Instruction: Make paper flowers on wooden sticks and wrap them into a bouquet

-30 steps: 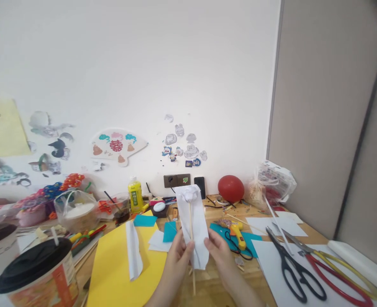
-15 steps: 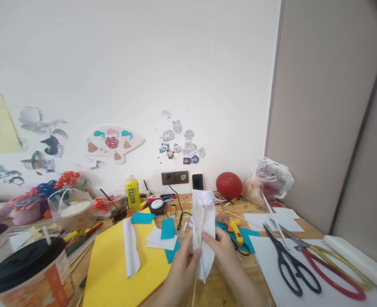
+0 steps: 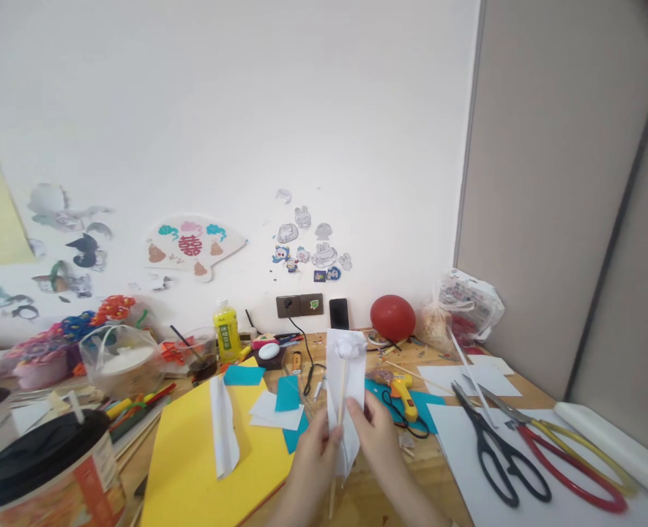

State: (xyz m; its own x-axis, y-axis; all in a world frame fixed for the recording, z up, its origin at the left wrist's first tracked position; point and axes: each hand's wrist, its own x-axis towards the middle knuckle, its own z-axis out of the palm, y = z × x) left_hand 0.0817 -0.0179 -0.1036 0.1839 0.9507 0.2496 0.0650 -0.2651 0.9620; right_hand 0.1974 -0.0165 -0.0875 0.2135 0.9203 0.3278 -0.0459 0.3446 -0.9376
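Note:
A thin wooden stick (image 3: 342, 388) stands nearly upright, topped with a crumpled white paper flower head (image 3: 350, 344). Behind it is a long white paper strip (image 3: 333, 366), its lower end curling. My left hand (image 3: 319, 443) pinches the stick and the strip's left edge, thumb in front. On the other side, my right hand (image 3: 375, 432) grips the strip's right edge, its thumb lying on the paper close to the stick. The fingers behind the paper are hidden. Below my hands the stick's bare lower end sticks out.
Yellow card (image 3: 192, 454) with a folded white strip (image 3: 223, 432) lies left, near a lidded cup (image 3: 43, 468). Right are a yellow glue gun (image 3: 404, 395), black-handled scissors (image 3: 502, 457) and red-handled shears (image 3: 570, 468). A red balloon (image 3: 392, 318) and bottle (image 3: 226, 331) stand behind.
The strip and stick have shifted slightly left in view. My right thumb sits a little closer to the stick. Both hands keep their hold.

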